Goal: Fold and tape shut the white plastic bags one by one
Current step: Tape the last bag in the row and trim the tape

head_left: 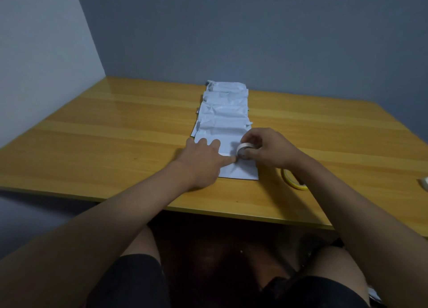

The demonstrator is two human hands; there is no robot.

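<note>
Head view, the only one: a person sits at a yellow-orange wooden table (115,145) set against a grey-blue wall, with a row of white crinkled plastic bags (223,113) running away from the near edge toward the wall, each overlapping the next. The nearest white plastic bag (240,171) lies flat just in front of the hands, its near edge a little short of the table edge. Left hand (203,156): fingers straight and spread, pressed flat on the nearest bag, with the thumb reaching right to touch, or nearly touch, the roll. It holds nothing; it pins. Right hand (268,150): fingers and thumb curled round a small roll of white tape (243,150), held on edge just above the bag. Cannot tell whether a strip is already drawn out; the tape end is too small to see. A second roll, yellow tape (292,179), lies on the table partly under the right forearm. A small white object (424,183) shows at the right edge of the frame, cut off, not identified. Judgement: the step in hand is taping the nearest bag, fold held down by the left hand while the right brings tape to the seam. Next move likely calls for anchoring the tape end under the left thumb, pulling the roll rightward across the fold, then tearing. Risk: thin plastic slides or puckers if the left hand eases off.
</note>
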